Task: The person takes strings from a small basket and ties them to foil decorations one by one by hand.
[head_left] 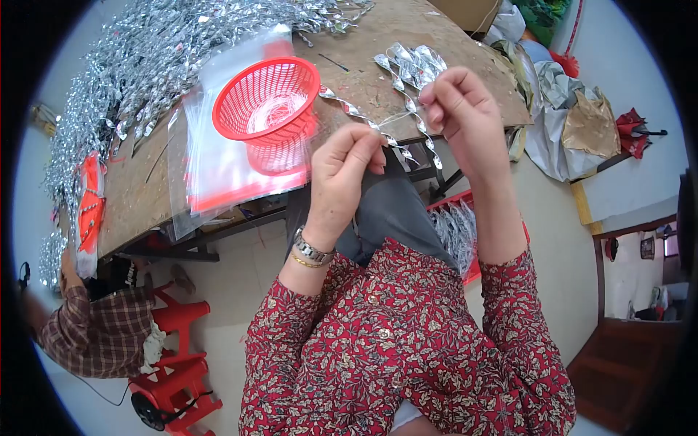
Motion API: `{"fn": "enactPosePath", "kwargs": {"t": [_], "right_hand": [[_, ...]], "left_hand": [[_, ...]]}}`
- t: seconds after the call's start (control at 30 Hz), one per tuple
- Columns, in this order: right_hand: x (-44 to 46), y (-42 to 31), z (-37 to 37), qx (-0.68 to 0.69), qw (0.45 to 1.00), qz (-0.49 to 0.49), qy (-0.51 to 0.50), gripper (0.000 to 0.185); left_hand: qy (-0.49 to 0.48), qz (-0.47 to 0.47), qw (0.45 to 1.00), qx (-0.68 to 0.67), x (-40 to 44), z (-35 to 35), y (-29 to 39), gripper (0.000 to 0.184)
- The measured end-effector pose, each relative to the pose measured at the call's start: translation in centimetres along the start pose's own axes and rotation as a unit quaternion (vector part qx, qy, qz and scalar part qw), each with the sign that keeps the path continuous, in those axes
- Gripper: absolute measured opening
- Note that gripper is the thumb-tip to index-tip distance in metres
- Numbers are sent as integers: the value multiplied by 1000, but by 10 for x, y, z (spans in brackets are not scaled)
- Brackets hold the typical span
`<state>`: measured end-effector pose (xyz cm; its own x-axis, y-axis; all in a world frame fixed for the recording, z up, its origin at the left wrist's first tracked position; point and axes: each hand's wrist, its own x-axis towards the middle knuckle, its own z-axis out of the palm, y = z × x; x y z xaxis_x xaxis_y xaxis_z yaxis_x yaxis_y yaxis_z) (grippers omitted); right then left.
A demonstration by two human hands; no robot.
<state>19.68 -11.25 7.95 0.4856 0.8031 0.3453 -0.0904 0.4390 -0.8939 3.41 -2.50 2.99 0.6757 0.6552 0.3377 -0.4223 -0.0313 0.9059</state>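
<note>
My left hand (347, 163) is closed in a pinch above my lap, near the table's front edge. Higher and to its right, my right hand (467, 109) is also closed, thumb against fingers. A thin white string (396, 116) runs between the two hands, its ends hidden in the fingers. Silver twisted strips (399, 84) hang down just left of my right hand, and another twisted strip (347, 106) slants from the table toward the string. Behind them lies a bunch of silver twisted pieces (425, 64). Left of my hands stands a red basket (231, 102) with white strings inside.
Clear plastic bags (207, 171) lie under the basket. A large heap of silver tinsel strips (156, 62) covers the table's left side. Below the table sits a red crate (476, 272) of silver pieces. A person in a checked shirt (102, 330) is at the left, beside red stools (178, 320).
</note>
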Motion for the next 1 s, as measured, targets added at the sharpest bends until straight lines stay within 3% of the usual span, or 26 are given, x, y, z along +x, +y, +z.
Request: {"fn": "enactPosePath", "kwargs": {"t": [0.03, 0.1, 0.17, 0.23, 0.3, 0.5, 0.8, 0.93, 1.0], "right_hand": [[-4, 4, 1, 1, 1000, 0, -1, 8], [-17, 10, 8, -72, 993, 91, -19, 11], [-31, 14, 18, -160, 974, 134, -88, 22], [-42, 30, 25, -203, 964, 72, -156, 26], [-49, 27, 32, -247, 944, 109, -191, 26], [-55, 31, 35, -218, 951, 144, -168, 11], [-38, 12, -2, -246, 949, 184, -76, 12], [-9, 12, -33, -318, 937, 139, -44, 15], [9, 13, -43, -450, 886, 113, -25, 19]], "left_hand": [[1, 0, 1000, 1, 2, -1, 5, 15], [18, 19, 999, -36, 6, -2, 17, 15], [20, 20, 998, -60, 10, 0, 29, 15], [12, 27, 993, -112, 14, -1, 39, 16], [-1, 26, 990, -138, 19, -2, 46, 16], [-51, 20, 966, -253, 33, -6, 52, 19], [23, -83, 982, -168, 34, -11, 29, 30], [19, -122, 988, -96, 20, -19, 13, 28], [2, -157, 983, -93, 11, -23, 1, 26]]}}
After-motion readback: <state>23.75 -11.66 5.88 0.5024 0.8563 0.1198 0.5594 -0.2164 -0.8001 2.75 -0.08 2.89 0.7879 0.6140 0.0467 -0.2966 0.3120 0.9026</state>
